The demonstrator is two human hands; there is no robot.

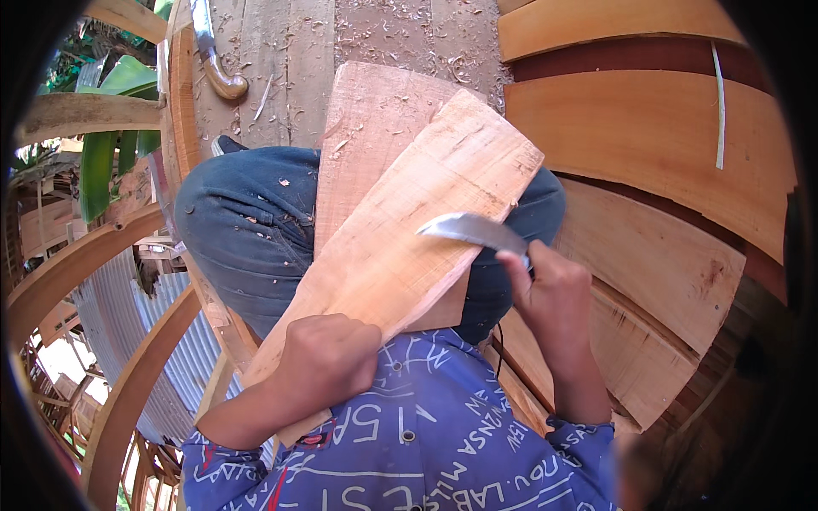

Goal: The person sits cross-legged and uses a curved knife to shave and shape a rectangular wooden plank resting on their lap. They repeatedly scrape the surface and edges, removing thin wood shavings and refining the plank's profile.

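Observation:
A pale wooden board (426, 213) lies slanted across my lap, its far end up and to the right. My left hand (332, 353) is closed in a fist round its near end, close to my shirt. In my right hand (554, 289) is a knife with a curved blade (469, 230). The blade lies over the board's right edge, pointing left; whether it touches the wood I cannot tell. Under this board, a second, wider plank (366, 119) reaches forward between my legs. My fingers hide most of the knife's handle.
Another large blade with a brown wooden handle (226, 83) lies on the plank floor (290, 51) at the far left. Shavings (409, 51) litter the floor ahead. Wide boards (639, 128) stack on the right, a pale strip (718, 111) on them. A wooden railing (179, 102) runs on the left.

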